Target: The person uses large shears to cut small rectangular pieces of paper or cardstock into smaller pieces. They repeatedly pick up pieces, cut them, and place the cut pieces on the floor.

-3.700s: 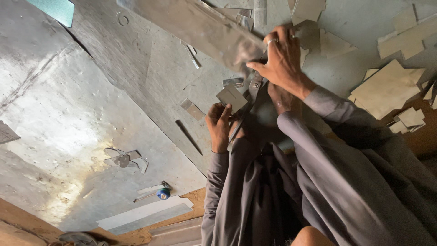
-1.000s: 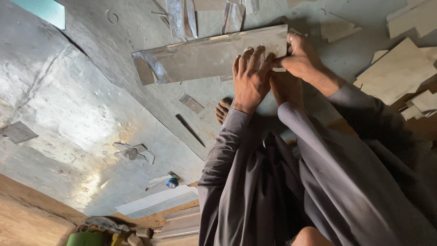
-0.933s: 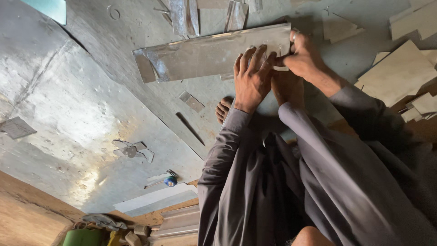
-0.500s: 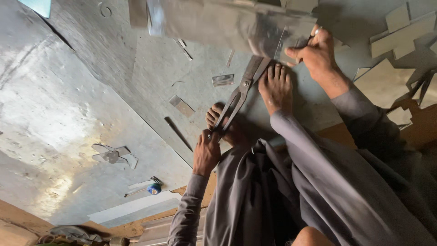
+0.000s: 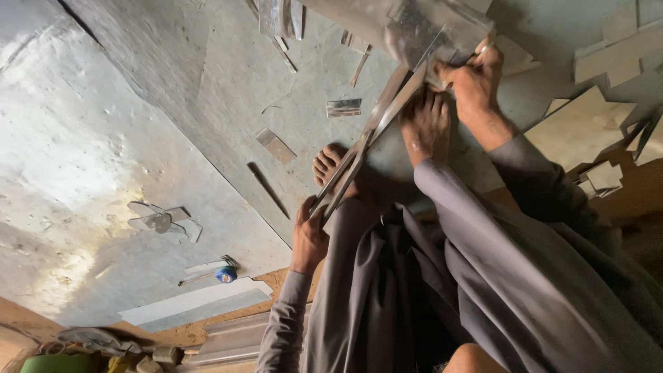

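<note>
1. Shears (image 5: 366,141) run long across the grey floor, blades biting into the sheet (image 5: 421,31) near the top edge.
2. I see my left hand (image 5: 309,238) clenched round the shear handles at the low end.
3. My right hand (image 5: 473,83) grasps the sheet's edge just beside the blades.
4. A bare foot (image 5: 425,124) presses down beside that hand; another foot (image 5: 330,164) lies under the shears.
5. Offcuts (image 5: 343,107) lie scattered on the floor, well apart from a blue tape (image 5: 225,274).
</note>
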